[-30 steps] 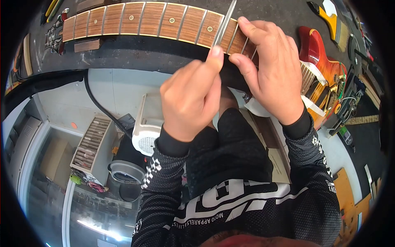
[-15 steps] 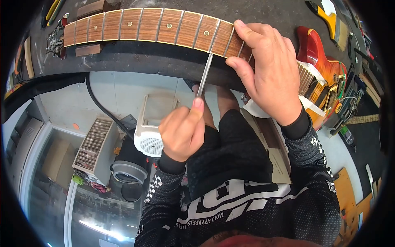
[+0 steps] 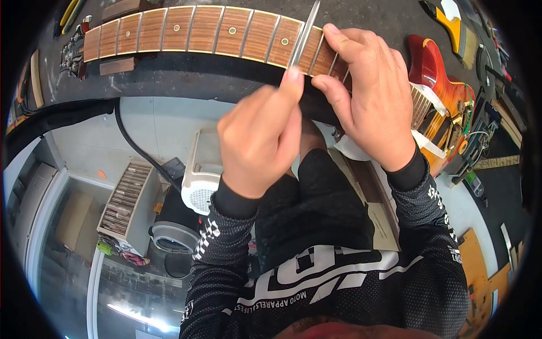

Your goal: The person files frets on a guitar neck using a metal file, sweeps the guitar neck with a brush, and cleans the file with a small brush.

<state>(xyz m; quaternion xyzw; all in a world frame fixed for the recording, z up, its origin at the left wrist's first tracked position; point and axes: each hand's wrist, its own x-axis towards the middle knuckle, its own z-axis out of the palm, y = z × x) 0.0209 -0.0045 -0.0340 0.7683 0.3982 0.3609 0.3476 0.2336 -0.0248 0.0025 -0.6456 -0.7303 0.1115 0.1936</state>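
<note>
At the far left lies the head of the guitar [image 3: 73, 53], tuning pegs outward; a small wood block [image 3: 117, 66] sits at the near edge of the neck [image 3: 203, 28], which runs its long axis from left to right over the dark tabletop [image 3: 372, 14], bending downward toward the right in this wide view; left of the middle, the left hand [image 3: 262, 133] is on the near side of the neck, curled closed round one end of a thin metal rod [image 3: 306, 34]; from that hand the rod points away and slightly right, crosswise to the neck and nearly in line with the metal frets; whether it presses on the wood I cannot tell; just right of the rod, the right hand [image 3: 375, 93] is the nearer to the neck, gripping it from above, thumb at the near edge and forefinger at the far one; beyond that lies the red and orange body [image 3: 423, 62], and farther off a yellow-handled brush [image 3: 450, 25].
</note>
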